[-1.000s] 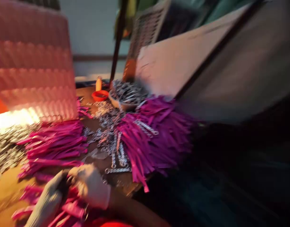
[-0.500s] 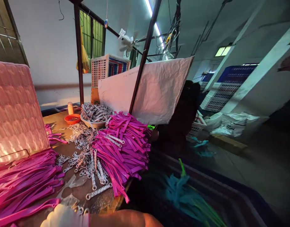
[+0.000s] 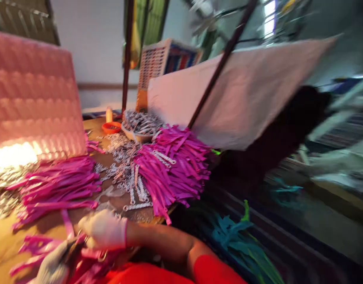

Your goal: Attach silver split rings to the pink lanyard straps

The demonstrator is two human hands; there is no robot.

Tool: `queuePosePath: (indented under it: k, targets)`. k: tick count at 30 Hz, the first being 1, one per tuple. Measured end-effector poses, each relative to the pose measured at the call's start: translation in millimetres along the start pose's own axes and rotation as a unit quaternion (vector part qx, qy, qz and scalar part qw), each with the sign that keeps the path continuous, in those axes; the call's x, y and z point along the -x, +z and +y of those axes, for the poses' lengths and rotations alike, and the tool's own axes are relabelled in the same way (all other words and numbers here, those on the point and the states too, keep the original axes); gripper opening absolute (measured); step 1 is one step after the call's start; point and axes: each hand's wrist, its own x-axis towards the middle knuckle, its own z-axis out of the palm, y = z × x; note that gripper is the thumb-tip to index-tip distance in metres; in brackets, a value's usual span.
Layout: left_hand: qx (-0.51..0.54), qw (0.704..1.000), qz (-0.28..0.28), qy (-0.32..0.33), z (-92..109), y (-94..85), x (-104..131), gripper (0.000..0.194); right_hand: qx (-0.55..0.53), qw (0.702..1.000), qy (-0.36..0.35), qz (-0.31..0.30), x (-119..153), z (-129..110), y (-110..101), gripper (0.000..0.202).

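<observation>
At the bottom of the view, my right hand (image 3: 106, 228), in a white glove, is closed in a pinch on a magenta strap (image 3: 68, 224). Just below and to its left is my left hand (image 3: 55, 262), gloved with darkened fingertips, closed at the same strap. The two hands nearly touch, and blur hides their exact hold. More magenta straps (image 3: 95, 254) lie under and around them, with a small metal ring (image 3: 102, 256) among them. Beyond the hands, a bundle of magenta straps (image 3: 60, 181) lies on the tabletop (image 3: 110, 203).
A large heap of magenta straps (image 3: 181, 165) sits at the table's right edge, beside silvery chain pieces (image 3: 135, 181). Behind are a bowl of chains (image 3: 140, 136) and an orange dish (image 3: 111, 127). Metal pieces (image 3: 2, 193) lie left, below a pink translucent panel (image 3: 36, 94). Teal strips (image 3: 233, 232) lie right.
The view has swung down and left. My left hand has come into view, and my right hand now shows fully beside it, with a strap at their fingers.
</observation>
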Motion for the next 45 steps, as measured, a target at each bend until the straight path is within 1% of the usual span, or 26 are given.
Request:
queuePosePath:
  k: [2, 4, 6, 8, 9, 11, 13, 15, 17, 19, 20, 21, 23, 25, 27, 28, 29, 30, 32, 33, 35, 37, 40, 42, 43, 45]
  targets:
    - [-0.015, 1.0, 0.001, -0.012, -7, 0.2, 16, 0.01, 0.015, 1.0, 0.003, -0.015, 4, -1, 7, 0.035]
    - [-0.062, 0.998, -0.021, 0.012, -12, 4.5, 22, 0.012, 0.018, 1.0, -0.007, -0.022, 7, -3, 16, 0.026]
    - [-0.074, 0.996, -0.037, 0.021, -12, 7.7, 22, 0.018, 0.014, 0.999, -0.035, -0.033, 8, -5, 22, 0.021]
    - [-0.085, 0.994, -0.059, 0.029, -8, 4.5, 17, 0.019, 0.013, 0.997, -0.065, -0.041, 8, -6, 25, 0.021]
    - [-0.101, 0.992, -0.075, 0.032, -4, -0.8, 14, 0.019, 0.014, 0.997, -0.071, -0.041, 9, -6, 26, 0.022]
    - [-0.152, 0.983, -0.097, 0.035, 4, -18.5, 10, 0.016, 0.017, 0.997, -0.06, -0.035, 10, -3, 25, 0.026]
    - [-0.2, 0.976, -0.086, 0.031, 10, -42.0, 7, 0.013, 0.02, 0.999, -0.025, -0.032, 14, 6, 24, 0.031]
    - [-0.199, 0.979, -0.035, 0.023, 10, -62.4, 8, 0.01, 0.014, 0.998, 0.008, -0.055, 17, 22, 21, 0.036]
    - [-0.141, 0.989, 0.033, 0.0, 6, -71.0, 11, 0.021, -0.003, 0.994, 0.025, -0.11, 14, 47, 16, 0.043]
    - [-0.03, 0.994, 0.093, -0.046, 2, -64.5, 14, 0.036, -0.011, 0.987, 0.063, -0.145, 3, 79, 12, 0.046]
    - [0.039, 0.99, 0.107, -0.082, 1, -56.8, 14, 0.04, -0.006, 0.985, 0.109, -0.135, -6, 96, 11, 0.043]
    - [0.116, 0.98, 0.106, -0.123, 1, -47.5, 13, 0.042, 0.004, 0.983, 0.139, -0.117, -17, 112, 11, 0.038]
    - [0.28, 0.937, 0.058, -0.203, 4, -28.8, 10, 0.048, 0.024, 0.98, 0.178, -0.089, -40, 140, 16, 0.03]
    - [0.412, 0.875, -0.01, -0.254, 8, -15.8, 7, 0.054, 0.043, 0.976, 0.201, -0.075, -61, 157, 27, 0.031]
    - [0.489, 0.826, -0.059, -0.273, 10, -10.1, 7, 0.056, 0.053, 0.973, 0.214, -0.072, -74, 165, 40, 0.032]
    - [0.506, 0.814, -0.068, -0.277, 10, -9.0, 9, 0.053, 0.054, 0.972, 0.218, -0.072, -78, 167, 46, 0.031]
    - [0.508, 0.813, -0.064, -0.276, 9, -8.3, 11, 0.048, 0.051, 0.971, 0.221, -0.073, -80, 169, 51, 0.03]
    - [0.499, 0.82, -0.055, -0.273, 8, -7.7, 14, 0.042, 0.046, 0.97, 0.225, -0.075, -80, 171, 55, 0.028]
    - [0.461, 0.848, -0.032, -0.26, 6, -5.6, 21, 0.034, 0.03, 0.969, 0.232, -0.078, -76, 174, 58, 0.026]
    - [0.439, 0.863, -0.023, -0.249, 5, -4.0, 24, 0.035, 0.021, 0.969, 0.236, -0.076, -73, 175, 58, 0.025]
    - [0.395, 0.891, -0.008, -0.225, 4, -0.7, 29, 0.038, 0.006, 0.968, 0.245, -0.06, -65, 173, 55, 0.021]
    - [0.348, 0.915, 0.019, -0.202, 3, 2.3, 32, 0.032, -0.004, 0.967, 0.252, -0.029, -55, 163, 50, 0.019]
    - [0.275, 0.945, 0.039, -0.174, 3, 5.3, 35, 0.028, -0.044, 0.97, 0.237, 0.013, -32, 127, 42, 0.025]
    - [0.25, 0.955, 0.027, -0.158, 5, 7.3, 36, 0.03, -0.124, 0.974, 0.186, 0.041, -13, 92, 38, 0.028]
    - [0.245, 0.957, 0.02, -0.152, 6, 8.6, 36, 0.03, -0.17, 0.974, 0.141, 0.057, -3, 73, 37, 0.029]
    - [0.24, 0.959, 0.004, -0.149, 7, 11.9, 37, 0.032, -0.183, 0.977, 0.047, 0.101, 13, 38, 36, 0.034]
